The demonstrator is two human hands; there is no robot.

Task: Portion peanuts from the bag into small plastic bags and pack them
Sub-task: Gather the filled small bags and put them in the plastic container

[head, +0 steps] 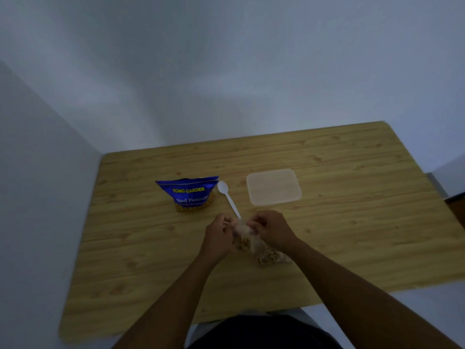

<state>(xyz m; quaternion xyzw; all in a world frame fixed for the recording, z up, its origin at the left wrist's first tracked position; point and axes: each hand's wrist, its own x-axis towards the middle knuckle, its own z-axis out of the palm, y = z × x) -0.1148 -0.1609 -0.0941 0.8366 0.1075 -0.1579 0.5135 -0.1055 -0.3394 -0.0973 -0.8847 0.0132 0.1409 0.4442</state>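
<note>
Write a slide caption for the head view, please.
Left hand and right hand grip a small bag of peanuts near the spoon.

1. Light wooden table [352,222].
2. Blue peanut bag [187,193], far, left of centre.
3. White spoon [227,197] just right of it.
4. Translucent square lid [273,186] farther right.
5. Small bag of peanuts [273,258], near centre.

surface: wooden table [352,235] | backdrop: pale walls [226,71] behind, left
</note>
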